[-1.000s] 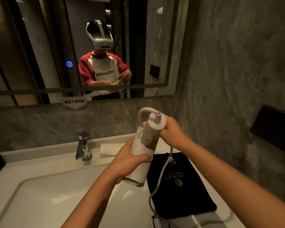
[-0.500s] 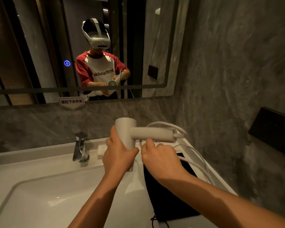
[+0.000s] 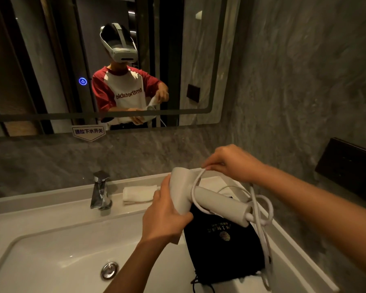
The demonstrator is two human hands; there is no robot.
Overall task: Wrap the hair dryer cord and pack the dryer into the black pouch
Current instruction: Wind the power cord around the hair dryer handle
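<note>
My left hand (image 3: 164, 216) grips the barrel of the white hair dryer (image 3: 216, 200), whose handle points right and toward me. My right hand (image 3: 232, 161) pinches the white cord (image 3: 260, 210) above the dryer's body. One loop of cord lies around the handle near the barrel. More cord hangs in loops off the handle's end and trails down the counter's right side. The black pouch (image 3: 226, 252) with a gold logo lies flat on the counter under the dryer, its drawstring end toward me.
A white basin (image 3: 51, 261) with a metal drain plug (image 3: 109, 270) fills the lower left. A chrome faucet (image 3: 100, 190) stands behind it, a folded white towel (image 3: 138, 194) beside it. A mirror (image 3: 40, 60) and stone walls enclose the counter; a dark wall panel (image 3: 347, 166) sits right.
The dryer has tilted so its handle points down to the right. My right hand has risen from below the handle to above the barrel, carrying the cord around the handle.
</note>
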